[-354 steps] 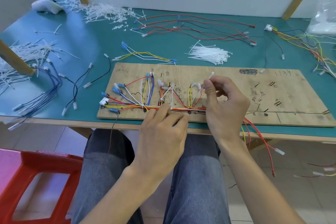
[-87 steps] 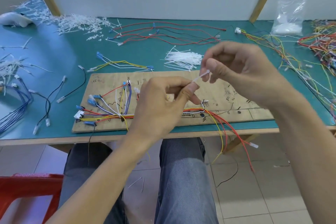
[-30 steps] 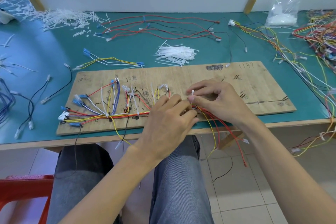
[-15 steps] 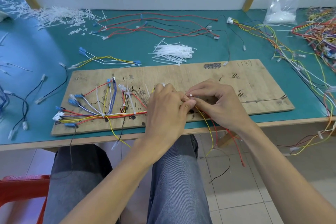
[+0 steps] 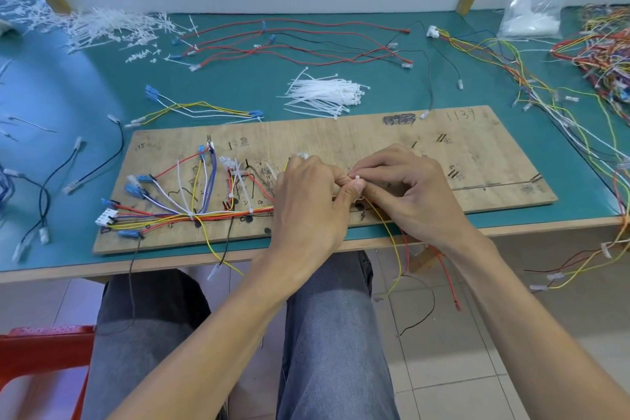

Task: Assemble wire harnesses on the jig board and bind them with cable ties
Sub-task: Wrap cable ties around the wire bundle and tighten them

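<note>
Centre frame, over jig board (image 5: 477, 154): left hand (image 5: 306, 201) and right hand (image 5: 416, 194) meet, both grips pinching one white cable tie (image 5: 357, 177) at the wire harness (image 5: 211, 215) trunk. Harness fans left across the board; loose ends hang off the bench (image 5: 238, 92) edge. Spare ties (image 5: 324, 96) lie just above the board.

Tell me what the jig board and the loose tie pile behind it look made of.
Jig board: likely bare wood or plywood, matte; grain lines and pen marks show. Cable ties: probably nylon-type plastic, translucent white with a slight sheen; thin, flexible strips.
</note>
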